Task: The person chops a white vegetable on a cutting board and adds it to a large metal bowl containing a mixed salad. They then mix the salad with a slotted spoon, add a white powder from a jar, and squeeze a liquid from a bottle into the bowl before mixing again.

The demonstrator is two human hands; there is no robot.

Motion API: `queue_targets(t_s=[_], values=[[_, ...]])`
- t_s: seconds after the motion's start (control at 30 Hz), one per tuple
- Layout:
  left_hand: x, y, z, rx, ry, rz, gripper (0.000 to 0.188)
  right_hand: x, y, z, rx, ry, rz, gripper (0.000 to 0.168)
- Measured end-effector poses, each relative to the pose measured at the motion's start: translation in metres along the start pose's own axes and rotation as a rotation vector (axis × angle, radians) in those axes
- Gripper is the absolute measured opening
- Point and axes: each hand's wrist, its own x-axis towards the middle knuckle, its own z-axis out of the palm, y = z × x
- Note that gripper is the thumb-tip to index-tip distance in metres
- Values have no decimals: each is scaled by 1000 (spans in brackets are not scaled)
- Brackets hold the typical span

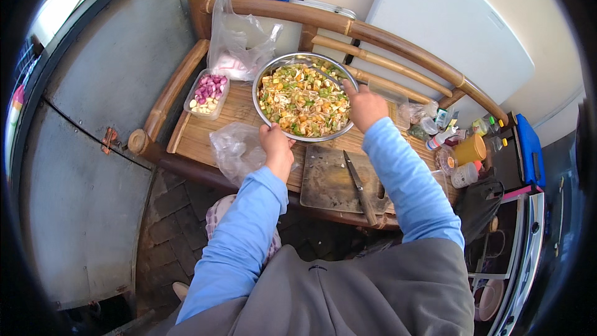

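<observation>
A round metal bowl (259, 116) full of chopped mixed vegetables (303, 100) is over the bamboo bench (191, 135). My left hand (276, 147) grips its near rim at the lower left. On the right rim lies my right hand (366, 105), its fingers by the handle of a metal utensil (324, 74) that rests in the food. Just below the bowl, a worn cutting board (324, 182) carries a knife (357, 177) with a wooden handle. A plastic container (210, 114) of peeled shallots (212, 86) and garlic cloves (204, 104) stands to the left.
Behind the container stands a clear plastic bag (242, 37); another crumpled bag (235, 149) lies by my left hand. Several jars and bottles, among them a yellow-brown tub (470, 149), crowd the bench's right end. A metal door (93, 84) is at the left.
</observation>
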Motion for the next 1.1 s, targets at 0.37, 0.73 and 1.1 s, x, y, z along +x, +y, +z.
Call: queue_targets(t_s=[0.37, 0.73, 1.1], values=[[4, 10, -7, 9, 6, -41, 11, -60, 17, -29, 13, -85, -168, 61], [-1, 15, -3, -34, 9, -87, 18, -38, -15, -5, 72, -8, -214, 56], [-26, 9, -1, -51, -14, -69, 17, -60, 44, 14, 334, -16, 250, 46]])
